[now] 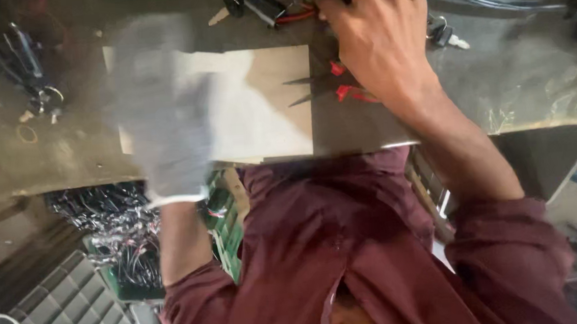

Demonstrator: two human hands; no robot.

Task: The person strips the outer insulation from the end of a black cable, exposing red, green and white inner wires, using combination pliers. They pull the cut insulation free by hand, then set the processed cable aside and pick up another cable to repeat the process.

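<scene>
The left hand (163, 116), in a white fabric glove and blurred, lies flat and unclenched on a pale rectangular board (257, 103) at the near edge of the worn grey-brown table (540, 77); it grasps nothing. The bare right hand (378, 34) reaches across the board's darker right part, fingers spread over a tangle of black and red cables (271, 7) at the table's far edge. Its fingertips run out of the picture, so I cannot tell whether its grip closes on anything. Just beside its wrist, on the board, lie small red-tipped wire pieces (344, 92).

Below the table edge, by the left forearm, a green plastic crate (230, 247) holds a heap of black wire bundles with light ends (113, 221). Next to it stands a grey plastic tray with square compartments (65, 309); what is in them cannot be made out. At the table's far left lies another dark cluster of tools or wires (18, 66), too blurred to tell.
</scene>
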